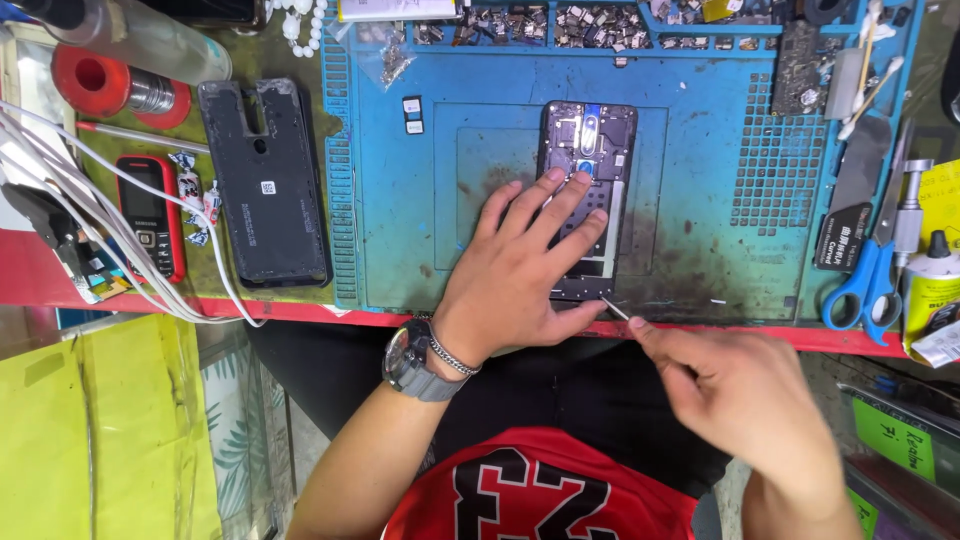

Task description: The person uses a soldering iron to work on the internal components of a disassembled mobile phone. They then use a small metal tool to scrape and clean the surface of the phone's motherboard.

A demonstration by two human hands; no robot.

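Observation:
An opened black smartphone (590, 140) lies back-up on the blue work mat (700, 180), its inner parts and camera showing. My left hand (525, 265) lies flat on the phone's lower half, fingers spread, pressing it down; a watch and a chain bracelet circle that wrist. My right hand (745, 400) is near the table's front edge and pinches a thin metal tool (615, 308) whose tip reaches the phone's bottom right corner.
A removed black back cover (265, 185) lies left of the mat beside a small red keypad phone (150, 215) and white cables (100, 220). Blue-handled scissors (870, 280), a glue bottle (930, 295) and tweezers sit at the right. Trays of small parts (560, 25) line the far edge.

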